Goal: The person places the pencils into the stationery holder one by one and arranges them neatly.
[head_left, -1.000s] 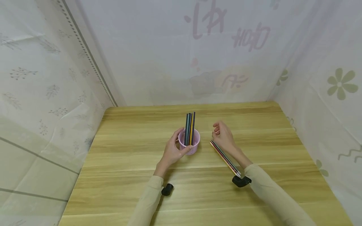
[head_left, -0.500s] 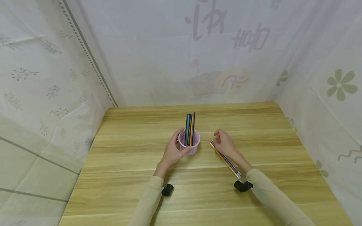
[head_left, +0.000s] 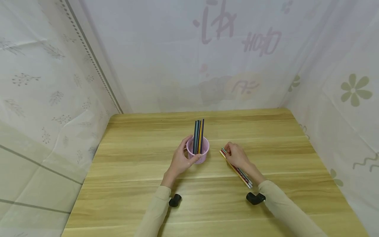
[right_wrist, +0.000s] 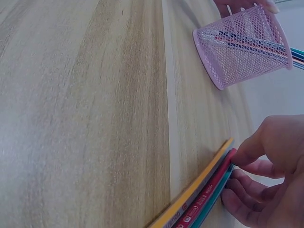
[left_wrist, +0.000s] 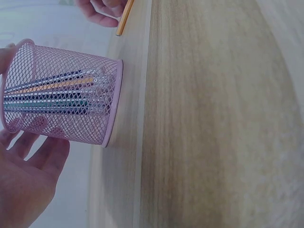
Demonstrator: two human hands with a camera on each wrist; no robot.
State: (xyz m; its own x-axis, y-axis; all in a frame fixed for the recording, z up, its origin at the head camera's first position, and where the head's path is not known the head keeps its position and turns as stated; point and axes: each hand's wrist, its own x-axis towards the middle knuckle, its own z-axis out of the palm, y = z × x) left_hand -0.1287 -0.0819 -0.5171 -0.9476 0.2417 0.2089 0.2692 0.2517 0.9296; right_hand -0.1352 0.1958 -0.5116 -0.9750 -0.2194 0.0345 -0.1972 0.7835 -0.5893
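A pink mesh pen cup (head_left: 197, 158) stands upright on the table, with several pencils (left_wrist: 52, 92) standing in it, one of them yellow. My left hand (head_left: 180, 159) holds the cup round its side, thumb in front. To the right of the cup lies a small bundle of pencils. A yellow pencil (right_wrist: 194, 187), a red pencil (right_wrist: 206, 194) and a green pencil (right_wrist: 213, 202) show in the right wrist view. My right hand (head_left: 238, 155) is over the bundle's far end, its curled fingers and thumb pinching the red pencil near its end.
Under everything is a wooden table (head_left: 133, 144). Patterned cloth hangs behind it and at both sides, with a flower print (head_left: 355, 90) on the right. A black wrist-camera piece (head_left: 255, 198) sits by the right cuff, close to the pencils' near ends.
My right hand has come down and nearer onto the loose pencils, and its fingers have closed at their far end. The left hand and the cup have stayed in place.
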